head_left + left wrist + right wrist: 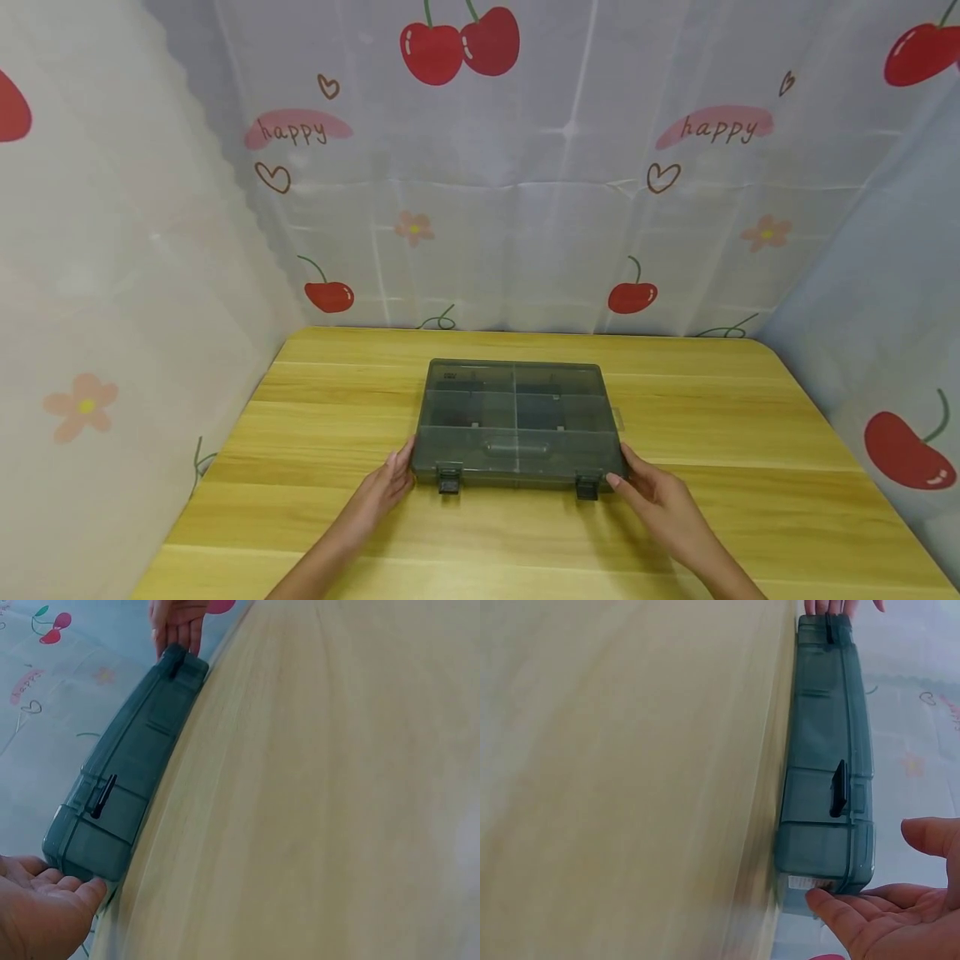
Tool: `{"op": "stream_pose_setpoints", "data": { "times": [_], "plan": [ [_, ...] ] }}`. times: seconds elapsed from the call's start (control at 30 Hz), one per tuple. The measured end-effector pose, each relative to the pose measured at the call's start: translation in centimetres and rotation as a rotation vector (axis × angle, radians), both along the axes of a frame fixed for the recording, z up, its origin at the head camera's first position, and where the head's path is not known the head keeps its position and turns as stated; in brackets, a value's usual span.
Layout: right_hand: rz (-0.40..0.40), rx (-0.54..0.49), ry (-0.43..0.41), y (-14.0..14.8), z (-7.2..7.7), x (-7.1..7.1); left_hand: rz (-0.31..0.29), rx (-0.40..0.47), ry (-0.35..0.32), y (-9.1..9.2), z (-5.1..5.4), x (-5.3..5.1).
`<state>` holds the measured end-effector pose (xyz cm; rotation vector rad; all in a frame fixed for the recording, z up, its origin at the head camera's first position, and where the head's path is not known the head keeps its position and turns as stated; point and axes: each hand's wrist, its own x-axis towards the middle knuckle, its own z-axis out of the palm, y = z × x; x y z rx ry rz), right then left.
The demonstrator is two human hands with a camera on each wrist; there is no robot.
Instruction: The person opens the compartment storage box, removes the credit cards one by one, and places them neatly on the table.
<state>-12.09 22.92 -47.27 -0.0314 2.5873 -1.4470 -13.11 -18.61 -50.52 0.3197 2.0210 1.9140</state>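
A dark translucent compartment box lies flat on the wooden table with its lid down. Dark pieces show faintly through the lid. Two black latches, left and right, stick out from its front wall. My left hand touches the box's left side near the front corner; the left wrist view shows that hand with its fingers against the end of the box. On the opposite side, my right hand rests its extended fingers, thumb by the front corner; in the right wrist view its thumb is apart from the box.
The wooden table extends around the box on all sides. Behind it hangs a pale curtain printed with cherries, hearts and flowers, with more printed cloth along the left and right.
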Motion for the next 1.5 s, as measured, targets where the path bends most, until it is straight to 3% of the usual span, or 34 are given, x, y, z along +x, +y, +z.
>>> {"op": "stream_pose_setpoints", "data": {
  "times": [0.37, 0.87, 1.1, 1.5],
  "plan": [
    [-0.014, 0.022, -0.017, -0.1, 0.7, 0.5, 0.005, -0.043, 0.047, -0.1, 0.5, 0.3],
    [0.005, 0.03, -0.025, -0.1, 2.4, 0.7, 0.037, -0.083, 0.059, 0.1, 1.5, 0.5],
    [0.03, 0.026, 0.007, 0.2, 3.4, 0.7, 0.073, -0.08, 0.094, 0.3, 1.9, 0.5],
    [0.021, 0.007, 0.112, 0.7, 4.3, -0.2, 0.066, -0.109, 0.171, 0.3, 2.9, 0.0]
  ]
}}
